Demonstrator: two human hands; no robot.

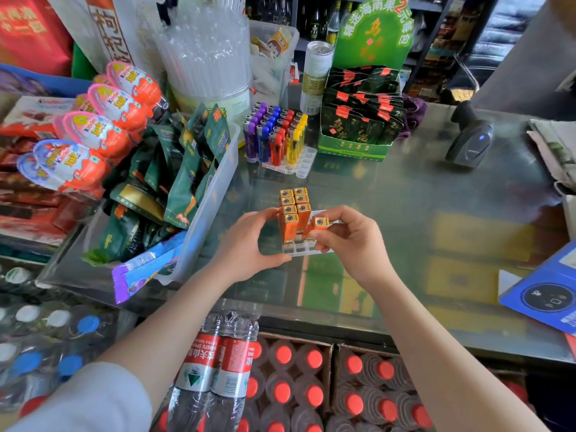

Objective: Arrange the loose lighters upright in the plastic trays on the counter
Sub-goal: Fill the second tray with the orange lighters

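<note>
Lighter, orange with gold cap, pinched in fingers of right hand, tilted, base pointed down-left toward clear tray on counter. Tray steadied at near-left corner by left hand, thumb and fingers closed on its edge. Eight lighters already seated upright in two rows. Empty slot judged just right of near row; long axis to be brought vertical before insertion.
</note>
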